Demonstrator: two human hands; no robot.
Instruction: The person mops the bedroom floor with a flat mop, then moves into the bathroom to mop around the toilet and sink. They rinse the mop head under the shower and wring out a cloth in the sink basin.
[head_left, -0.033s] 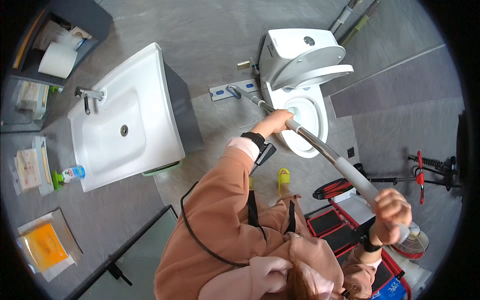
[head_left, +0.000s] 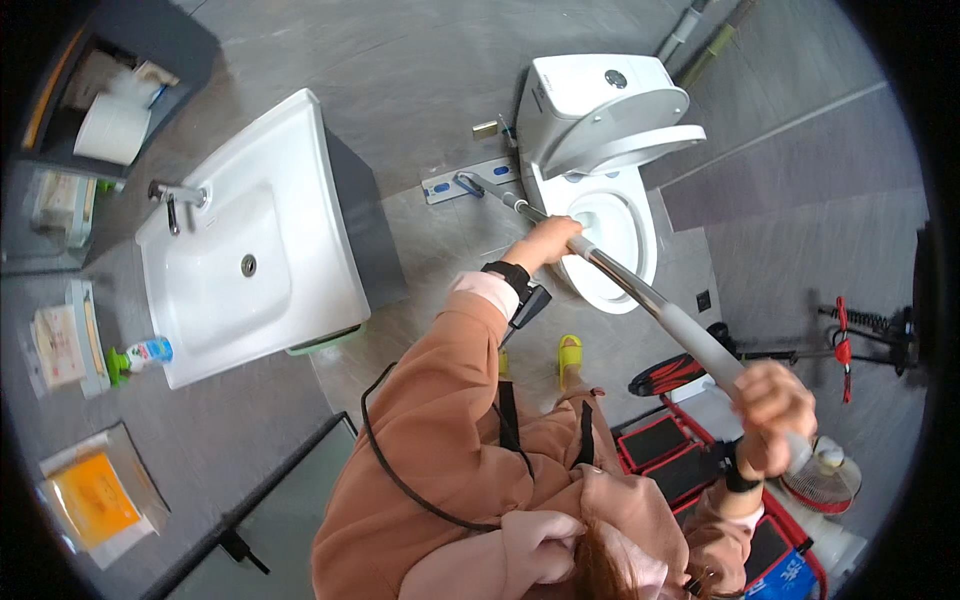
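Note:
A flat mop (head_left: pixel 625 275) with a long silver and white handle runs slantwise across the view. Around the middle of its shaft, in front of the toilet bowl, my left hand (head_left: pixel 545 243) is closed. My right hand (head_left: pixel 775 412) grips the thick white upper end, lower right, slightly blurred. The white mop head (head_left: pixel 440 187) with blue ovals lies flat on the floor along the wall, left of the toilet's base. The white toilet (head_left: pixel 610 240) has its lid and seat raised, and the handle passes above its left edge.
A white washbasin (head_left: pixel 225 320) on a grey cabinet stands at left, a pump bottle (head_left: pixel 148 352) at its corner. Lower right are a red-framed black folding item (head_left: pixel 655 445) and a small fan (head_left: pixel 820 480). A glass door (head_left: pixel 290 510) is lower left. Poles (head_left: pixel 682 32) lean by the toilet.
My right hand and the handle's upper end have shifted slightly left and away from me. The mop head and my left hand are almost where they were.

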